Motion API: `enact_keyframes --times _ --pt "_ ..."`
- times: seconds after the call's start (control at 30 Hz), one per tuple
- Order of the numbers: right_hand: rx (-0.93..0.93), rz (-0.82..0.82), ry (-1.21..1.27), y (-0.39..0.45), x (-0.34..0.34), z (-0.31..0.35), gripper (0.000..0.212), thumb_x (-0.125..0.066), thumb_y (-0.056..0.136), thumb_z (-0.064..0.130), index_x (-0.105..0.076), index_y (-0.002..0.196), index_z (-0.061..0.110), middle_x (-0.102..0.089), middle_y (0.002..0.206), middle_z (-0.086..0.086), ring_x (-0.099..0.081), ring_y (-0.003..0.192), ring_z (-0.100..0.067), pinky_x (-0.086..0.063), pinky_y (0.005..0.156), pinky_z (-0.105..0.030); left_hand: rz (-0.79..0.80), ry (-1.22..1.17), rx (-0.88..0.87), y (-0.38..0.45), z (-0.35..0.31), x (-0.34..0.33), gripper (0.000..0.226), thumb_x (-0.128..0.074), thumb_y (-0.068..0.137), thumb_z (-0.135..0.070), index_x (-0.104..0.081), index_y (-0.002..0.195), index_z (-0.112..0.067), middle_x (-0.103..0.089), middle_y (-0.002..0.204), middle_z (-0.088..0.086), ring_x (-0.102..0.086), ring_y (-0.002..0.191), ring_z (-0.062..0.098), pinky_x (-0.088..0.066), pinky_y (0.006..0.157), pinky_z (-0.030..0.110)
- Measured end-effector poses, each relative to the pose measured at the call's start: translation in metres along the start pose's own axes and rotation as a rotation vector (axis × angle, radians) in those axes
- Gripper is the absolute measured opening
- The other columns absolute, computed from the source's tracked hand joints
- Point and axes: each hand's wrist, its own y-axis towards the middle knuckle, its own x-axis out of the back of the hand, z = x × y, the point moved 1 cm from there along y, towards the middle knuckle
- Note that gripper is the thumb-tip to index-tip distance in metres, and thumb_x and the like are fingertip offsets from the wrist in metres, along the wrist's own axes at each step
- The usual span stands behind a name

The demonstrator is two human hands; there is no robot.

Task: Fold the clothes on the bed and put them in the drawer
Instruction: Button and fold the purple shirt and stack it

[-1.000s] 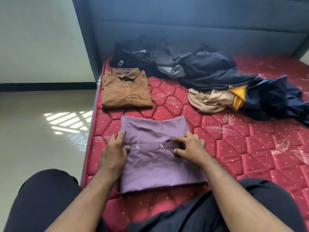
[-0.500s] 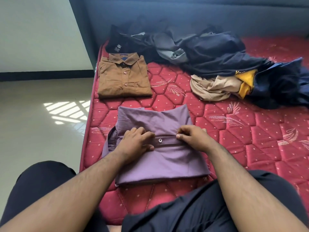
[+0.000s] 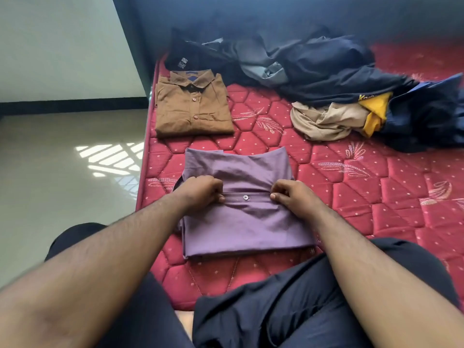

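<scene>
Two hands pinching one purple shirt on a red bed.

One purple shirt, partly folded into a rectangle, is lying near the bed's front edge, its button band running crosswise with one button showing. The left hand and right hand are each closing their grip on that band, at opposite ends. One brown shirt, folded, collar up, is sitting just beyond. One loose heap of dark clothes, with one beige piece and one yellow piece, is lying farther back.
</scene>
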Motion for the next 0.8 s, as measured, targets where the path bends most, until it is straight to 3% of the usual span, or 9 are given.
enact_keyframes --times 0.1,0.17,0.23,0.27,0.3,0.4,0.47,0.63,0.8 --pt "0.075 -0.169 -0.195 -0.008 -0.002 0.01 0.016 -0.07 0.083 0.036 -0.068 0.098 0.03 -0.061 0.099 0.003 -0.057 0.101 -0.027 -0.044 0.085 -0.041 -0.107 0.131 0.078 -0.012 -0.009 0.007 0.027 -0.064 0.091 -0.043 -0.063 0.099 -0.018 -0.067 0.108 0.005 -0.061 0.105 0.03 -0.042 0.084 0.038" --pt "0.158 -0.321 -0.28 -0.012 -0.006 0.025 0.025 -0.069 0.082 0.04 -0.07 0.104 0.028 -0.063 0.106 0.001 -0.057 0.102 -0.029 -0.041 0.084 -0.043 -0.364 0.136 0.106 -0.035 -0.008 0.01 0.029 -0.072 0.085 -0.04 -0.066 0.102 -0.017 -0.065 0.102 0.008 -0.06 0.099 0.033 -0.041 0.081 0.041" --pt "0.265 -0.401 -0.311 -0.018 -0.014 0.045 0.034 -0.058 0.079 0.049 -0.071 0.102 0.028 -0.065 0.108 0.001 -0.061 0.1 -0.03 -0.042 0.082 -0.045 -0.648 -0.085 0.214 -0.065 -0.003 0.007 0.022 -0.077 0.079 -0.027 -0.066 0.095 -0.015 -0.061 0.091 0.01 -0.058 0.084 0.033 -0.046 0.073 0.04" --pt "0.295 -0.398 -0.317 -0.019 -0.022 0.052 0.038 -0.053 0.08 0.051 -0.071 0.104 0.028 -0.065 0.112 0.001 -0.061 0.104 -0.029 -0.041 0.084 -0.045 -0.713 -0.28 0.323 -0.081 -0.003 0.001 0.017 -0.075 0.081 -0.022 -0.063 0.089 -0.014 -0.06 0.085 0.008 -0.057 0.078 0.03 -0.046 0.071 0.038" --pt "0.316 -0.377 -0.326 -0.021 -0.033 0.06 0.04 -0.05 0.081 0.052 -0.07 0.107 0.028 -0.064 0.118 -0.001 -0.06 0.11 -0.028 -0.039 0.088 -0.046 -0.706 -0.482 0.486 -0.097 -0.003 -0.006 0.017 -0.074 0.083 -0.022 -0.059 0.084 -0.014 -0.06 0.08 0.005 -0.057 0.074 0.027 -0.045 0.068 0.036" --pt "0.333 -0.312 -0.41 -0.025 -0.065 0.076 0.049 -0.045 0.085 0.054 -0.067 0.12 0.027 -0.058 0.135 -0.007 -0.046 0.128 -0.027 -0.03 0.1 -0.046 -0.453 -0.981 0.859 -0.124 -0.014 -0.031 0.029 -0.074 0.085 -0.032 -0.051 0.083 -0.015 -0.056 0.066 0.003 -0.054 0.055 0.023 -0.043 0.051 0.031" --pt "0.357 -0.284 -0.477 -0.029 -0.08 0.085 0.055 -0.039 0.088 0.057 -0.058 0.131 0.029 -0.051 0.145 -0.007 -0.04 0.136 -0.026 -0.025 0.106 -0.048 -0.355 -1.147 0.897 -0.132 -0.018 -0.04 0.035 -0.075 0.085 -0.033 -0.045 0.089 -0.017 -0.052 0.066 0.006 -0.047 0.043 0.019 -0.037 0.039 0.024" --pt "0.483 -0.303 -0.444 -0.057 -0.113 0.101 0.065 -0.02 0.097 0.063 -0.041 0.147 0.026 -0.037 0.155 -0.005 -0.03 0.143 -0.023 -0.023 0.111 -0.049 -0.311 -1.37 0.916 -0.137 -0.022 -0.047 0.034 -0.077 0.085 -0.02 -0.043 0.084 -0.018 -0.043 0.058 0.007 -0.034 0.039 0.012 -0.031 0.043 0.02" --pt "0.553 -0.166 -0.605 -0.066 -0.141 0.094 0.081 -0.025 0.087 0.075 -0.029 0.15 0.024 -0.033 0.157 -0.004 -0.027 0.145 -0.023 -0.021 0.111 -0.056 -0.029 -1.416 0.976 -0.144 -0.025 -0.035 0.022 -0.066 0.093 -0.021 -0.059 0.075 -0.013 -0.053 0.045 -0.004 -0.046 0.047 0.013 -0.04 0.04 0.018"
